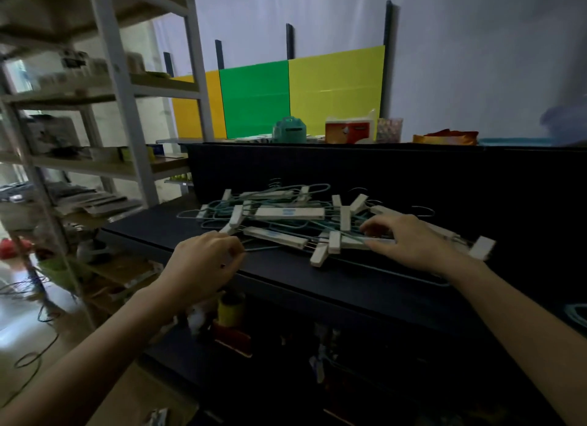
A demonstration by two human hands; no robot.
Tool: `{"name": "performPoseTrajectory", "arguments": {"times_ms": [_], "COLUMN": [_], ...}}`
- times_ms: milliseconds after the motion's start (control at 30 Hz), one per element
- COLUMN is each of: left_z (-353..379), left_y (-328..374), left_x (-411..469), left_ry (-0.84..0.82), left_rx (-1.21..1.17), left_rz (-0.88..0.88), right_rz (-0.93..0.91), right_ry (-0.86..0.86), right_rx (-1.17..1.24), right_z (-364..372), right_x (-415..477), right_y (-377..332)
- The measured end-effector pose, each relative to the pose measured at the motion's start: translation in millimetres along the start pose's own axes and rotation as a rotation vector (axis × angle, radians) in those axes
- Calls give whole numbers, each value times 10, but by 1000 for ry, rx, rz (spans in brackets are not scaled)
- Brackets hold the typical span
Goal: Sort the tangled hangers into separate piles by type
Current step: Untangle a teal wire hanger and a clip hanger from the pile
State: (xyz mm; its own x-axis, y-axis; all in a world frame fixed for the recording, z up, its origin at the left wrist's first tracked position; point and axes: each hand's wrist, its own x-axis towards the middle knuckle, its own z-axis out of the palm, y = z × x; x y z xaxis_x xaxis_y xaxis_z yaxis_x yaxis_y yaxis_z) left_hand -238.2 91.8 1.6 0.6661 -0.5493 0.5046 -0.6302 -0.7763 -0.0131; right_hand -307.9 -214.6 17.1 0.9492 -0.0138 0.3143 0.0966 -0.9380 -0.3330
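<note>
- Pile of hangers (286, 216): teal wire frames tangled with white clip bars, lying in one heap on the dark surface (317, 276), between your two hands and just in front of the back panel.
- Left hand (203, 260): at the near left edge of the heap, fingers curled, grip clenched on a teal wire hanger (273, 248) that ran from your fingertips into the heap.
- Right hand (409, 244): laid on the right side of the heap, fingers spread and lightly bent over wires and clips, grip released as far as could be seen.
- Back panel (349, 168): dark, upright, rising behind the heap.
- Ledge behind the panel, left to right: a teal container (289, 130), a red-and-white box (347, 130), a patterned cup (390, 129), an orange packet (444, 137), a teal tray (514, 141).
- Wall boards behind the ledge: orange board (190, 114), green board (254, 98), yellow-green board (336, 85), side by side, dark posts rising between them.
- Shelving unit (127, 108): pale metal frame at your left, its shelves loaded with blurred boxes and papers.
- Below the surface: a yellow roll (231, 309) among dim clutter that was too dark to tell apart.
- Floor at lower left: loose cables (31, 359).
- Far right edge: a teal loop (578, 317), partly cut off.
</note>
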Motion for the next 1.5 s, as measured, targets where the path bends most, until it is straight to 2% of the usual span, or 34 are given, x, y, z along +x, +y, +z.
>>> {"name": "performPoseTrajectory", "arguments": {"times_ms": [467, 667, 767, 833, 1000, 1167, 1333, 1500], "left_z": [452, 649, 728, 776, 865, 880, 999, 1307], "left_y": [-1175, -1538, -1672, -1746, -1910, -2031, -2083, -2060], "left_x": [770, 1157, 1274, 1340, 1490, 1641, 1845, 2168], "left_ry": [16, 18, 30, 27, 44, 50, 79, -1], "left_rx": [-22, -92, -129, -148, -234, -273, -292, -315], "left_rz": [-90, -111, -107, -98, -60, 40, 124, 158], "right_rz": [-76, 17, 102, 115, 85, 77, 173, 324], "right_ry": [-94, -303, -440, -461, -375, -204, -2, 143], "right_rx": [-25, -209, -180, -162, -83, -49, -12, -13], "right_z": [444, 676, 740, 770, 745, 462, 142, -34], "right_x": [1887, 2550, 2747, 2816, 2875, 2758, 2445, 1998], "right_y": [-361, -319, -286, -270, -291, -442, -448, -367]}}
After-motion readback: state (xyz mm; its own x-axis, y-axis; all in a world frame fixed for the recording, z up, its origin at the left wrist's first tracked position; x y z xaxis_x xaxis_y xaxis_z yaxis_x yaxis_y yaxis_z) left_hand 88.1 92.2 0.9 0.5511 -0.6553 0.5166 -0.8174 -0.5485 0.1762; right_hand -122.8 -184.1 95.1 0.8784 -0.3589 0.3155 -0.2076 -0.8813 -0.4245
